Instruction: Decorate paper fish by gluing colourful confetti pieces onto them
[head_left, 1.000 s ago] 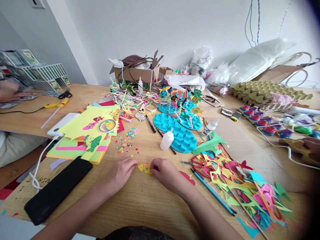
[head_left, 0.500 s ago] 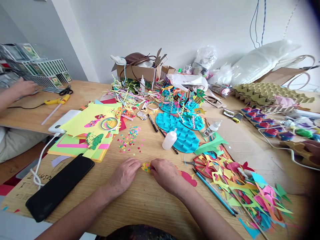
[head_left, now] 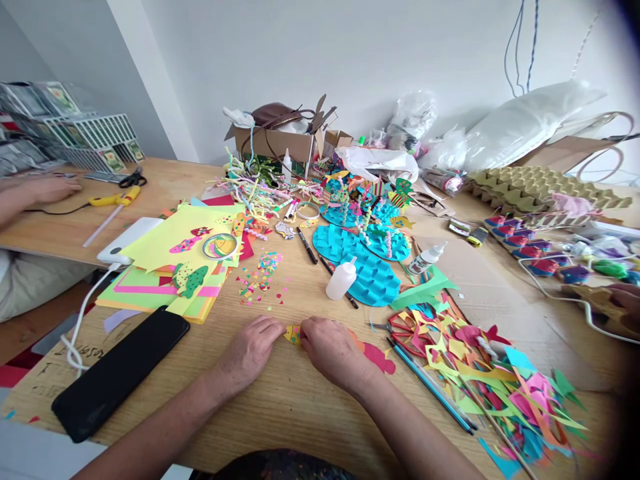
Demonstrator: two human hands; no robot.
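A small yellow paper fish (head_left: 293,334) with coloured dots lies on the wooden table between my two hands. The fingertips of my left hand (head_left: 253,351) are pressed together at its left end. My right hand (head_left: 330,350) has its fingers curled over the right part of the fish, hiding that part. Beneath and beyond my right wrist, an orange and dark pink paper shape (head_left: 379,358) shows. Small paper confetti (head_left: 263,283) is scattered behind my left hand, and a white glue bottle (head_left: 341,279) stands behind my right hand.
A black phone-like case (head_left: 120,373) lies at left beside stacked coloured paper (head_left: 160,293). Blue textured pieces (head_left: 370,280) sit behind the bottle. Paper scraps (head_left: 500,387), red scissors (head_left: 407,332) and blue pens (head_left: 433,387) are at right. Other people's hands show at both sides.
My hands and the fish have barely moved. The other person's hand at the far left has lowered onto the table, and the view has shifted slightly.
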